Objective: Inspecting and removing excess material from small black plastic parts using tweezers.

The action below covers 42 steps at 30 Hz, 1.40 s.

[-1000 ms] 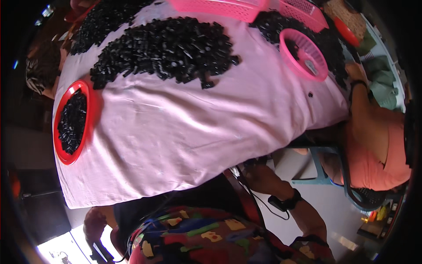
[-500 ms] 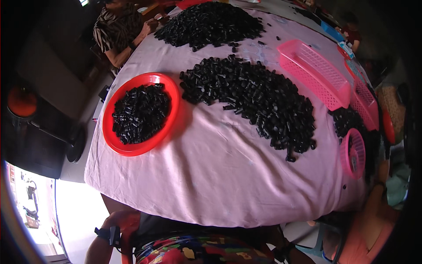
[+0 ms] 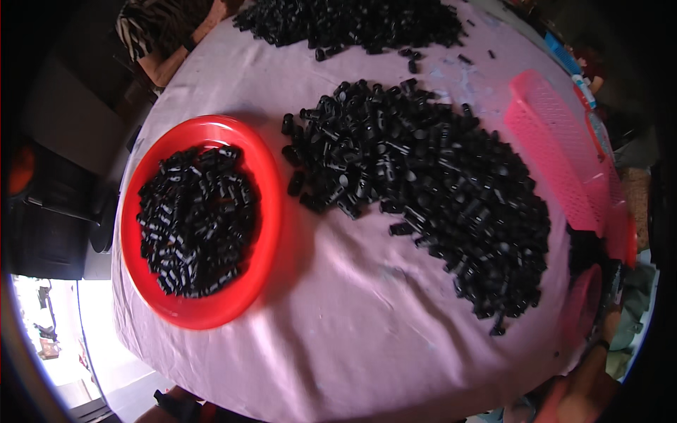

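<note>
At the lower left edge, a sliver of my left hand (image 3: 181, 393) shows beside a dark wrist strap (image 3: 173, 407), below the table's near edge. Its fingers are hidden. My right hand is out of view. Nearest to my left hand on the table is a round red plastic basin (image 3: 271, 236), heaped with small black cylindrical pieces (image 3: 201, 218) that look like plastic caps. A long loose pile of the same black pieces (image 3: 437, 176) spreads right of the basin, some lying apart at its edges.
A wrinkled pink cloth (image 3: 367, 338) covers the table. Another black pile (image 3: 352, 25) lies at the far side. Pink perforated baskets (image 3: 557, 148) stand at right. A seated person's arm (image 3: 166, 67) rests at far left; another person's arm (image 3: 592, 366) is at lower right.
The view has shifted closer over the table, so the basin and piles look larger and lower. My right forearm has left the picture and less of my left arm shows.
</note>
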Each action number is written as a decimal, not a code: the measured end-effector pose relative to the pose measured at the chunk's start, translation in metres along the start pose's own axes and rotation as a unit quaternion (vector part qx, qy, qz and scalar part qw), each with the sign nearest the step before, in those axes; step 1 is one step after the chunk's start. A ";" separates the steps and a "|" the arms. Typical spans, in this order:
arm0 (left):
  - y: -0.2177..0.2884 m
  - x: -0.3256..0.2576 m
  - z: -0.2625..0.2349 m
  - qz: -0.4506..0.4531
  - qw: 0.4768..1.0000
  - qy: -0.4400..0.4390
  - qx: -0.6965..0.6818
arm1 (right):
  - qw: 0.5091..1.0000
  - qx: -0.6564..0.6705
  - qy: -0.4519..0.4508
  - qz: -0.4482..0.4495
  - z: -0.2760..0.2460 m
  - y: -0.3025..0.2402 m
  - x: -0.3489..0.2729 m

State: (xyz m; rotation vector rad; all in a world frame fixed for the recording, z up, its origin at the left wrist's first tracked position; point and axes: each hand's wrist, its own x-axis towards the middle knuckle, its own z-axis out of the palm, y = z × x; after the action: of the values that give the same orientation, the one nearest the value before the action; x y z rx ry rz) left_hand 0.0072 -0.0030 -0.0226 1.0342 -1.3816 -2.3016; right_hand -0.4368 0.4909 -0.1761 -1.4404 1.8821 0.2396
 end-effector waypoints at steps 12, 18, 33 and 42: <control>0.083 -0.007 0.012 -0.074 0.990 -0.026 0.120 | 0.997 0.053 -0.048 0.014 -0.017 -0.016 -0.018; 0.060 -0.056 0.017 -0.016 0.982 -0.068 0.174 | 0.998 0.024 0.007 0.050 -0.166 -0.102 0.001; 0.062 -0.121 0.078 -0.002 0.944 -0.123 0.306 | 0.966 0.177 0.059 0.180 -0.003 -0.070 -0.171; 0.063 -0.028 0.184 0.015 0.960 -0.082 0.267 | 0.905 0.209 0.309 0.206 -0.203 -0.150 -0.213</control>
State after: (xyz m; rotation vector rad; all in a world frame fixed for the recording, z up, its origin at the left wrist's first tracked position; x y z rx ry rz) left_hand -0.1075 0.1016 0.0973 0.9543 -2.1471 -2.0717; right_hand -0.3719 0.4861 0.1476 -0.8588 2.5444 -0.4625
